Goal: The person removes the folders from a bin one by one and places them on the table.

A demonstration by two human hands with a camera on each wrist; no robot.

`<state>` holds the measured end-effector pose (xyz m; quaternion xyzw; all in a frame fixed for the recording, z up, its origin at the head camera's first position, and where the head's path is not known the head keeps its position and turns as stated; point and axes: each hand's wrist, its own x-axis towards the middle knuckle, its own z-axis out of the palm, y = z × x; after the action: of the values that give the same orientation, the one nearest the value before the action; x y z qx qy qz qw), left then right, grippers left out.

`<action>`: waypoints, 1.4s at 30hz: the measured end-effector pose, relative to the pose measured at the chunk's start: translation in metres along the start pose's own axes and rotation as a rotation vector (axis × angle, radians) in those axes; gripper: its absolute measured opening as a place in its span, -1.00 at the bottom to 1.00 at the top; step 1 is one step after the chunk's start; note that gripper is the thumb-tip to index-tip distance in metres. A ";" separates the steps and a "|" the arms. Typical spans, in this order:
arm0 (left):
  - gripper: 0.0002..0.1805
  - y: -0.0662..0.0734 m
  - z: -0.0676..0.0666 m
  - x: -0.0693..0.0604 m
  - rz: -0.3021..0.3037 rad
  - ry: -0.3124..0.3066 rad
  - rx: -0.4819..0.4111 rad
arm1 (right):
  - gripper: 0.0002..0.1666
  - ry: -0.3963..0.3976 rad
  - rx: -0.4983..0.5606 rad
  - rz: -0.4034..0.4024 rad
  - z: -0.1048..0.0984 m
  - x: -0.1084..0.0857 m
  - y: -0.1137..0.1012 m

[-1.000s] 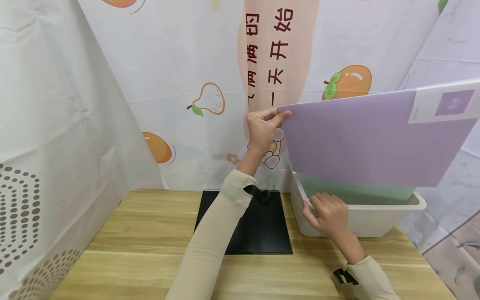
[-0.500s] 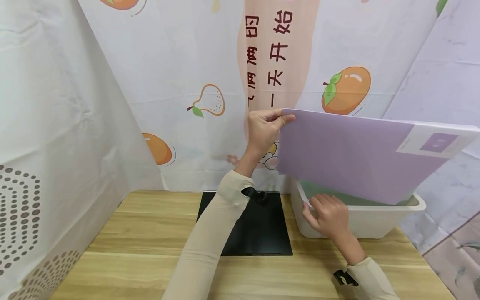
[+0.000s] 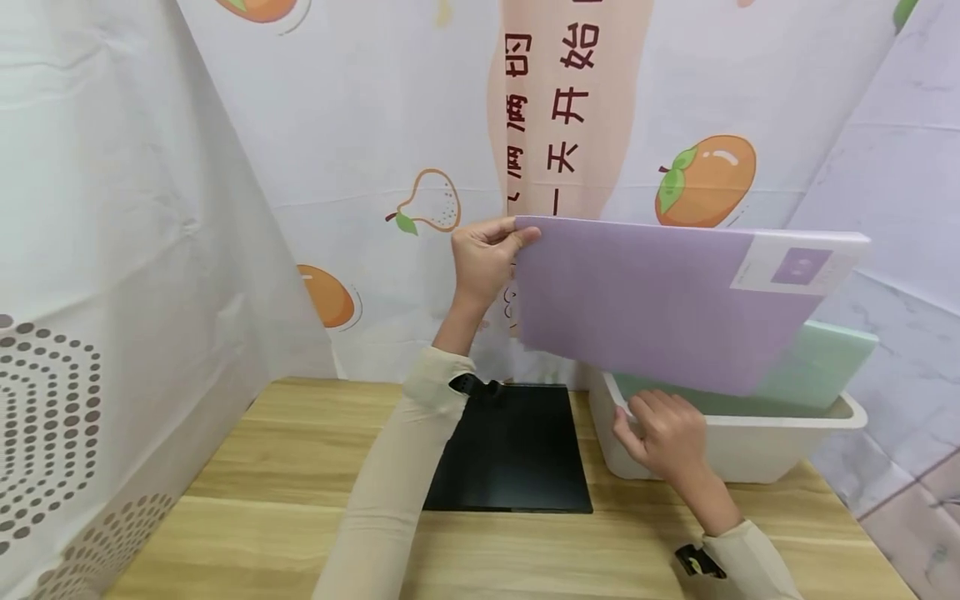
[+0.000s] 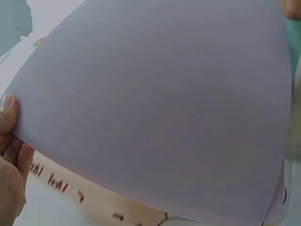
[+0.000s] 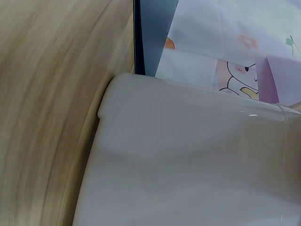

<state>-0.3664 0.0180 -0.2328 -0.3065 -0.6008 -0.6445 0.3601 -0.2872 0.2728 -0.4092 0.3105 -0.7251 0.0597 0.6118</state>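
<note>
My left hand (image 3: 482, 260) pinches the upper left corner of a purple file folder (image 3: 637, 300), thumb in front. The folder hangs in the air, with a white label at its upper right. It fills most of the left wrist view. Its lower right part overlaps a white plastic bin (image 3: 757, 454) in the head view. Inside the bin leans a light green folder (image 3: 832, 358), partly hidden by the purple one. My right hand (image 3: 663, 433) holds the bin's front rim near the left corner, fingers curled over it. The bin's wall (image 5: 188, 155) fills the right wrist view.
A black flat rectangular thing (image 3: 525, 458) lies on the wooden table (image 3: 247, 483) left of the bin, partly behind my left sleeve. A printed fabric backdrop (image 3: 360, 125) with fruit drawings and writing hangs behind. White patterned fabric (image 3: 150, 250) borders the left side.
My left hand has carried the purple folder leftward, and its right end has come down and left. More of the green folder shows. My right hand stays on the bin rim.
</note>
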 end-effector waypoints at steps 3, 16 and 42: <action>-0.81 -0.003 -0.015 -0.001 0.015 0.031 0.020 | -0.51 0.011 0.007 0.004 0.000 0.000 0.000; -0.82 -0.007 -0.090 -0.014 0.055 0.234 0.046 | -0.50 0.019 0.026 0.012 0.002 0.001 -0.001; -0.78 -0.007 -0.192 -0.052 0.090 0.481 -0.074 | -0.53 0.041 0.029 0.030 -0.001 0.002 -0.002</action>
<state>-0.3362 -0.1684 -0.2973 -0.1836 -0.4594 -0.7039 0.5097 -0.2858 0.2707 -0.4078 0.3071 -0.7161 0.0860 0.6209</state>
